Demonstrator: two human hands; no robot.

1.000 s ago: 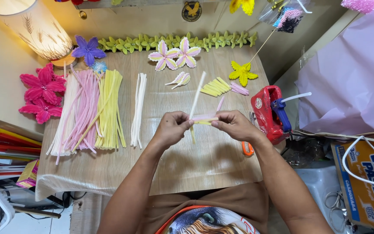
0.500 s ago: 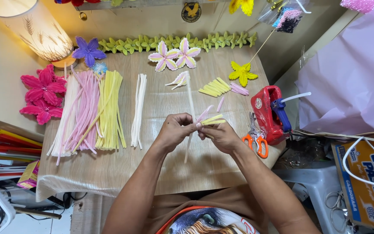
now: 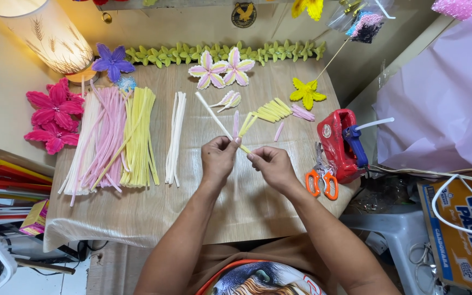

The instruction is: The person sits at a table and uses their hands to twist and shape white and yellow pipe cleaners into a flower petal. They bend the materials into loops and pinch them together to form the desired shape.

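left hand (image 3: 218,158), right hand (image 3: 271,165), pinching pipe cleaners (image 3: 240,133)

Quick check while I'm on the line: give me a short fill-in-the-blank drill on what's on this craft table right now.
1. Both hands, the left hand and the right hand, pinch a white pipe cleaner and folded petals above the ____ table.
2. The scissors have ____ handles.
3. The red glue gun lies to the ____ of the hands.
4. The lamp stands at the table's far ____ corner.

Missing words: wooden; orange; right; left
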